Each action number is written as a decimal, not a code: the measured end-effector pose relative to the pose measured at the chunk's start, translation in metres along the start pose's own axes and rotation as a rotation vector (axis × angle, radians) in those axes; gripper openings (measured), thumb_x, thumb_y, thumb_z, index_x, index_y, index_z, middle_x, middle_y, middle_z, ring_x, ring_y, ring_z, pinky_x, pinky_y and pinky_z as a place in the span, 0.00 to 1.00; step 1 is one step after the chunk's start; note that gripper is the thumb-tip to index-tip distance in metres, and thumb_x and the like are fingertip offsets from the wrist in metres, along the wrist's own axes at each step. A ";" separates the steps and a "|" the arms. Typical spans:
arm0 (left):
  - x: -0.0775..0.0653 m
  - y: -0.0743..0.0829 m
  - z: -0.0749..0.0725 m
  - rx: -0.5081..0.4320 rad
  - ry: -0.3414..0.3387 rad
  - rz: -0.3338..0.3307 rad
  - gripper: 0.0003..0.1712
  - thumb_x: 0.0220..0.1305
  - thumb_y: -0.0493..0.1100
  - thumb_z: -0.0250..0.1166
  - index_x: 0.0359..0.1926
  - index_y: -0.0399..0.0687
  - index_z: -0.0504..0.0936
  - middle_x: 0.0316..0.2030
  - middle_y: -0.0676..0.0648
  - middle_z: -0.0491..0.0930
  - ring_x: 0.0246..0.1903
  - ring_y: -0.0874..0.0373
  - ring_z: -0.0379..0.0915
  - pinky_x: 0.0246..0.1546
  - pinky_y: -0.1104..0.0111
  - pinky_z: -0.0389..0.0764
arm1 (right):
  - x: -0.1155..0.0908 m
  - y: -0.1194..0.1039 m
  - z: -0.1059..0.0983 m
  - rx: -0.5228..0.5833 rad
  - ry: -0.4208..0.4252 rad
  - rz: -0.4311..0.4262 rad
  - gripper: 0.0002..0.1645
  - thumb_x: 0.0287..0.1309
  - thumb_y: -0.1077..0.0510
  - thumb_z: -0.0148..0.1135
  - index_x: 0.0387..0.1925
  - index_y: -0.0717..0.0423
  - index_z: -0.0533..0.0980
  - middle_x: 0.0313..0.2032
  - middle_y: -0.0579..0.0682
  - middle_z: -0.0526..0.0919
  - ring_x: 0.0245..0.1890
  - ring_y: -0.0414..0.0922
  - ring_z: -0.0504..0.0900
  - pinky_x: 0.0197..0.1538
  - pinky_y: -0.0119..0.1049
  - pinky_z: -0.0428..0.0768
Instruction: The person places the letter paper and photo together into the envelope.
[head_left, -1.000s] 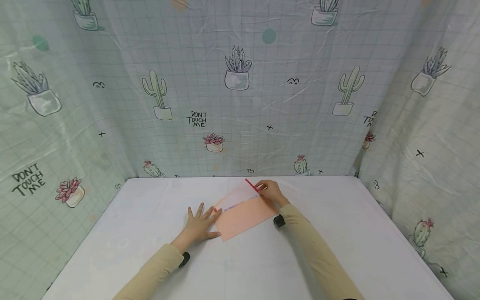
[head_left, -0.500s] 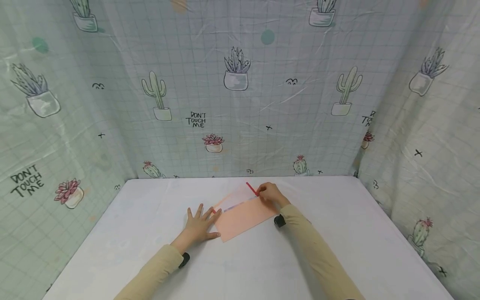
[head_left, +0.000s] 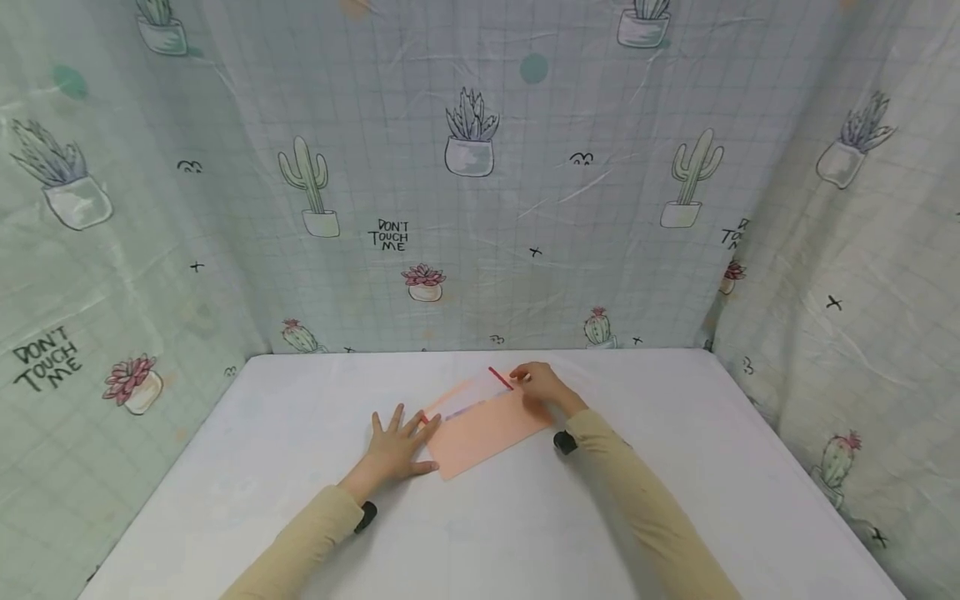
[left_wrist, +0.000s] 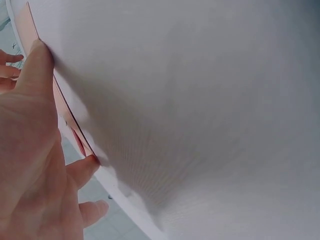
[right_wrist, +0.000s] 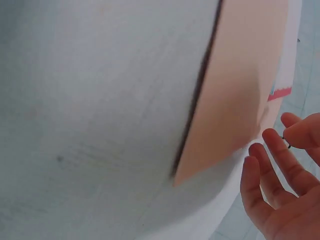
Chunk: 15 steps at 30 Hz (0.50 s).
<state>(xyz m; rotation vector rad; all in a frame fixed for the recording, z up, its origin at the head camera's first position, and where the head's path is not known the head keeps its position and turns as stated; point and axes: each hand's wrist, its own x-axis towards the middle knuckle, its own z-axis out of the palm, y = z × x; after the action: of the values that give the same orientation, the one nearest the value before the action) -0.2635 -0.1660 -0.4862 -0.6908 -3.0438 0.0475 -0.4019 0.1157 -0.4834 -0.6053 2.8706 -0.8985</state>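
Observation:
On the table lies a flat peach rectangle (head_left: 487, 433), like a folder or envelope. A pale sheet (head_left: 474, 395) shows along its far side, with a red strip (head_left: 500, 378) at the right end and a smaller bit of red at the left. My left hand (head_left: 397, 446) is spread, its thumb and fingertips on the left part of the peach piece. My right hand (head_left: 542, 383) is at the far right corner, fingertips just right of the red strip. In the right wrist view its fingers (right_wrist: 255, 175) are loosely bent, and nothing shows between them.
The white table (head_left: 660, 467) runs back to a hanging cloth (head_left: 525, 208) printed with cacti, which also drapes down both sides. A black wrist camera (head_left: 366, 517) is strapped below my left hand, another (head_left: 566, 442) below my right.
My right fingertips, which were at the red strip, have come slightly away from its lower end. The left hand stays spread on the peach piece.

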 end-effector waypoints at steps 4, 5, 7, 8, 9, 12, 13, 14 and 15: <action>0.000 -0.002 0.000 0.014 -0.009 -0.003 0.43 0.53 0.67 0.54 0.65 0.53 0.56 0.64 0.40 0.60 0.63 0.31 0.47 0.51 0.30 0.48 | 0.000 -0.004 0.003 -0.118 0.013 -0.094 0.15 0.55 0.65 0.51 0.43 0.60 0.77 0.41 0.55 0.79 0.43 0.49 0.76 0.48 0.41 0.74; 0.000 -0.001 0.000 0.012 -0.016 -0.007 0.44 0.53 0.67 0.54 0.66 0.53 0.55 0.64 0.40 0.59 0.63 0.31 0.46 0.51 0.30 0.48 | 0.000 -0.005 0.004 -0.159 0.019 -0.118 0.15 0.55 0.65 0.50 0.43 0.59 0.78 0.41 0.55 0.79 0.43 0.49 0.76 0.49 0.41 0.74; 0.000 -0.001 -0.001 0.004 -0.025 -0.014 0.43 0.53 0.67 0.54 0.66 0.54 0.56 0.64 0.41 0.59 0.64 0.31 0.46 0.51 0.30 0.48 | 0.000 -0.007 0.007 -0.237 0.033 -0.153 0.16 0.55 0.64 0.50 0.44 0.58 0.77 0.42 0.54 0.79 0.44 0.49 0.75 0.50 0.41 0.73; 0.000 0.000 -0.002 -0.007 -0.021 -0.015 0.43 0.52 0.67 0.54 0.65 0.53 0.57 0.64 0.40 0.59 0.63 0.31 0.47 0.51 0.30 0.48 | -0.001 -0.009 0.008 -0.266 0.041 -0.170 0.17 0.54 0.64 0.50 0.45 0.57 0.77 0.44 0.53 0.79 0.45 0.50 0.74 0.50 0.42 0.73; 0.000 0.000 -0.003 -0.004 -0.028 -0.019 0.43 0.53 0.67 0.54 0.65 0.53 0.57 0.64 0.40 0.59 0.63 0.31 0.46 0.51 0.30 0.48 | -0.001 -0.010 0.010 -0.301 0.052 -0.188 0.17 0.54 0.64 0.50 0.45 0.57 0.77 0.45 0.53 0.78 0.46 0.50 0.73 0.50 0.42 0.73; -0.001 0.002 -0.005 -0.004 -0.035 -0.023 0.43 0.53 0.67 0.54 0.65 0.53 0.57 0.64 0.40 0.59 0.63 0.31 0.46 0.52 0.31 0.48 | -0.003 -0.017 0.014 -0.363 0.070 -0.227 0.18 0.57 0.61 0.48 0.48 0.56 0.75 0.47 0.52 0.77 0.46 0.50 0.72 0.47 0.44 0.74; -0.001 0.002 -0.005 -0.004 -0.034 -0.022 0.43 0.53 0.67 0.54 0.65 0.53 0.57 0.64 0.40 0.59 0.63 0.31 0.46 0.51 0.30 0.48 | -0.003 -0.019 0.015 -0.378 0.069 -0.232 0.18 0.58 0.60 0.48 0.49 0.56 0.74 0.48 0.52 0.76 0.48 0.50 0.71 0.47 0.45 0.74; -0.001 0.002 -0.006 -0.003 -0.033 -0.022 0.43 0.53 0.67 0.54 0.65 0.53 0.57 0.64 0.40 0.59 0.63 0.31 0.46 0.51 0.30 0.48 | -0.003 -0.022 0.017 -0.398 0.065 -0.235 0.19 0.58 0.59 0.47 0.50 0.56 0.74 0.50 0.52 0.76 0.49 0.49 0.70 0.46 0.46 0.74; -0.001 0.001 -0.005 0.000 -0.036 -0.024 0.43 0.53 0.67 0.54 0.65 0.54 0.57 0.64 0.41 0.59 0.64 0.32 0.46 0.52 0.31 0.48 | -0.003 -0.025 0.019 -0.422 0.064 -0.246 0.19 0.59 0.58 0.47 0.51 0.55 0.73 0.51 0.52 0.75 0.49 0.49 0.70 0.46 0.47 0.73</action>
<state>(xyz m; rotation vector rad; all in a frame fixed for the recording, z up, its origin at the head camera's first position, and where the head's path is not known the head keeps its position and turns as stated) -0.2623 -0.1651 -0.4812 -0.6612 -3.0860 0.0605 -0.3875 0.0882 -0.4852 -0.9981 3.1110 -0.3263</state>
